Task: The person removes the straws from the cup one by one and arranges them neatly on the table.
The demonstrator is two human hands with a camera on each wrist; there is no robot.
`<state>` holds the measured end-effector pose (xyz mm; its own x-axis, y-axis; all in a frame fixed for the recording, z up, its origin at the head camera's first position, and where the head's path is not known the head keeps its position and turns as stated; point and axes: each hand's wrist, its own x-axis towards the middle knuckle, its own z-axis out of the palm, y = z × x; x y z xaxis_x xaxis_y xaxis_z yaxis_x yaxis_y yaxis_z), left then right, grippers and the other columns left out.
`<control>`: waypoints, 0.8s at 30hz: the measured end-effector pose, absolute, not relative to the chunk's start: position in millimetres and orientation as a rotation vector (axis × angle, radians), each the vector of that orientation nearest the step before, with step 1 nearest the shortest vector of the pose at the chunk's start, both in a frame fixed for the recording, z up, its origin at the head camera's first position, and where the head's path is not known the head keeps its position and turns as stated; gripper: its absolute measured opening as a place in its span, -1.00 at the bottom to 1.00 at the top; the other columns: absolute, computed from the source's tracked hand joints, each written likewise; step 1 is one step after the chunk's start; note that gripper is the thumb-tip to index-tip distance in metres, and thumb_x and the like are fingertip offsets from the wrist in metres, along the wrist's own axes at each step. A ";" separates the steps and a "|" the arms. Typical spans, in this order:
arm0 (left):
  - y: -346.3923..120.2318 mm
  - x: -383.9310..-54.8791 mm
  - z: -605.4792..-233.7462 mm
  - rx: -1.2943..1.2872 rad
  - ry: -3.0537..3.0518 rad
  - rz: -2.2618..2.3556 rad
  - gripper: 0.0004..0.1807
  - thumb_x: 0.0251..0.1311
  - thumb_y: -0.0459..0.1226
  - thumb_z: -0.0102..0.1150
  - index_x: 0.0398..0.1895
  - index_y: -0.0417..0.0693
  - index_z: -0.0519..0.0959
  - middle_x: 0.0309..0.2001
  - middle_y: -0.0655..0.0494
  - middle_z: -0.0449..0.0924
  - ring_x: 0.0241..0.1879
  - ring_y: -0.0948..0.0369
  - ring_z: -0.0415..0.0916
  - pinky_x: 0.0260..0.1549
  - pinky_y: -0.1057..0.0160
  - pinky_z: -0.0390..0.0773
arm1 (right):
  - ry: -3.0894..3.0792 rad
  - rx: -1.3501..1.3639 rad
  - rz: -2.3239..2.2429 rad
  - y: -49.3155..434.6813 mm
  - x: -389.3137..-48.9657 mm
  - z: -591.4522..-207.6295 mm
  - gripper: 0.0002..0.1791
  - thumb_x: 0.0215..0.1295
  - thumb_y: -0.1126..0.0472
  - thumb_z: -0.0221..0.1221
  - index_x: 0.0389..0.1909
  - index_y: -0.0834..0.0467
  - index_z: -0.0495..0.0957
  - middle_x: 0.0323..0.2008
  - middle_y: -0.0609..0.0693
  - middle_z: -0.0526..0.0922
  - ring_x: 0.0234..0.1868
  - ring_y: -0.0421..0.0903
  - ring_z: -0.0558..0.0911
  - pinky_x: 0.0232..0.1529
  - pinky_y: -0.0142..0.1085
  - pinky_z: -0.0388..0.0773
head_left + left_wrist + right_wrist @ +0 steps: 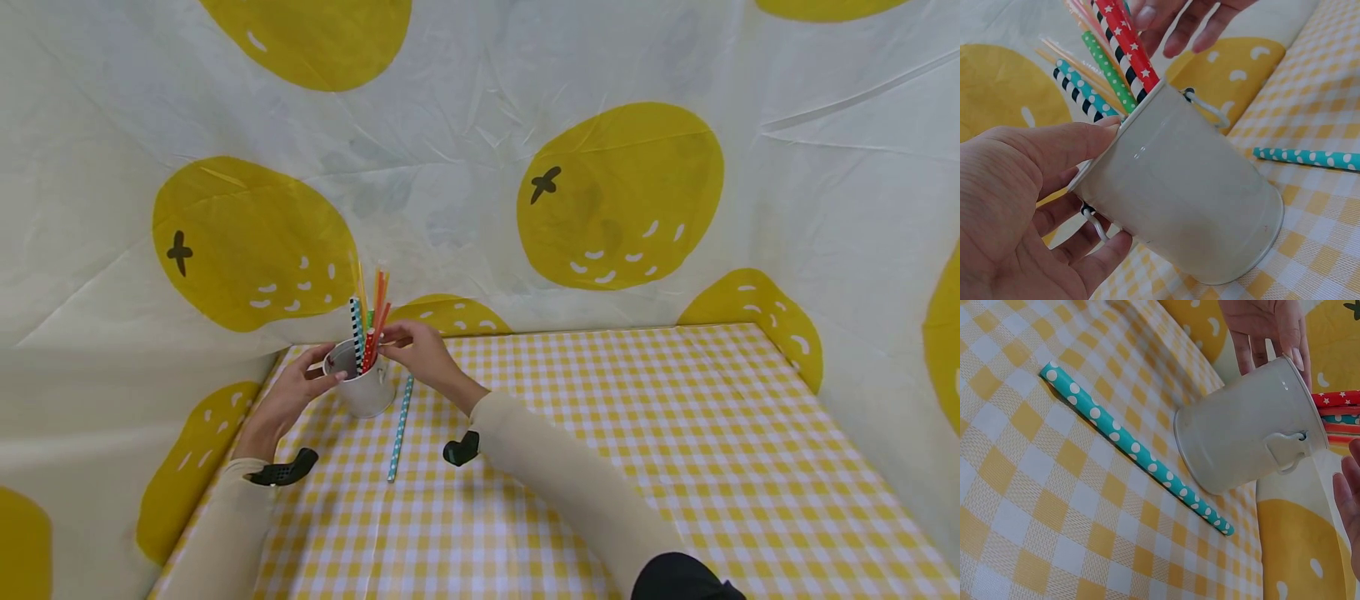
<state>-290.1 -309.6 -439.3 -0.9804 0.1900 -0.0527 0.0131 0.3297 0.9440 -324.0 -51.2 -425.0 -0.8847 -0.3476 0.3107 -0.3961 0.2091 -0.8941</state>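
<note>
A small white metal bucket (pixel 367 393) stands at the far left of the table, full of upright straws. My left hand (pixel 287 402) grips its rim from the left, thumb on top and fingers around the side by the wire handle (pixel 1094 225). At the opposite side, my right hand (pixel 429 357) is beside the straws, its fingers loosely extended in the left wrist view. Nearest to it are a red straw with white stars (pixel 1129 44) and orange straws (pixel 381 292). Green dotted (pixel 1107 72), black-striped (pixel 355 321) and teal dotted straws lean there too.
One teal straw with white dots (pixel 1122 440) lies on the yellow-and-white checked tablecloth (pixel 570 467), just right of the bucket. A pale curtain (pixel 450 217) with yellow fruit prints hangs along the back and left edges of the table.
</note>
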 end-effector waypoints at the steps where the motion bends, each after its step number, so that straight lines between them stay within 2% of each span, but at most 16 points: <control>1: -309.6 -289.9 -439.2 0.192 2.432 1.725 -0.12 0.39 -0.18 0.28 0.62 -0.14 0.03 0.54 -0.22 0.04 0.46 -0.21 0.14 -0.04 0.51 0.43 | -2.404 0.734 1.805 -51.9 -323.6 -425.0 -0.74 0.33 0.24 0.36 0.01 0.15 0.68 -0.09 -0.02 0.76 -0.14 -0.13 0.70 -0.10 -0.42 0.61; 5: -309.0 -288.9 -438.5 0.203 2.422 1.736 -0.13 0.40 -0.21 0.26 0.63 -0.15 0.01 0.54 -0.24 0.02 0.45 -0.23 0.14 -0.05 0.52 0.44 | -2.406 0.717 1.804 -53.6 -322.5 -424.5 -0.79 0.31 0.24 0.37 -0.06 0.15 0.68 -0.11 -0.02 0.74 -0.15 -0.12 0.70 -0.15 -0.42 0.62; 12: -307.9 -288.5 -437.1 0.201 2.423 1.727 -0.13 0.41 -0.21 0.24 0.63 -0.14 -0.01 0.56 -0.24 -0.01 0.47 -0.23 0.12 -0.04 0.49 0.44 | -2.471 0.731 1.757 -54.7 -320.8 -422.9 -0.76 0.35 0.23 0.34 0.01 0.13 0.67 -0.04 -0.02 0.71 -0.08 -0.09 0.69 -0.17 -0.41 0.61; 18: -308.3 -288.6 -436.2 0.203 2.433 1.709 -0.13 0.41 -0.19 0.25 0.63 -0.13 0.00 0.56 -0.24 -0.01 0.47 -0.22 0.12 0.11 0.28 0.45 | -2.514 0.785 1.741 -55.8 -323.4 -425.4 -0.81 0.35 0.26 0.33 -0.05 0.17 0.69 -0.07 0.04 0.73 -0.05 0.00 0.70 -0.16 -0.42 0.60; 24: -308.6 -288.9 -437.6 0.202 2.432 1.716 -0.14 0.42 -0.21 0.23 0.63 -0.14 -0.01 0.56 -0.25 -0.01 0.46 -0.22 0.13 0.03 0.40 0.45 | -2.557 0.808 1.667 -56.0 -324.1 -426.0 -0.87 0.36 0.24 0.33 -0.13 0.14 0.73 -0.17 -0.03 0.76 -0.13 -0.13 0.70 -0.16 -0.42 0.59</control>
<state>-288.9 -308.6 -437.6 -0.9784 0.2002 -0.0512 0.0188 0.3330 0.9427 -324.1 -56.0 -426.0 -0.8689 -0.4227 0.2576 -0.4062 0.3115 -0.8590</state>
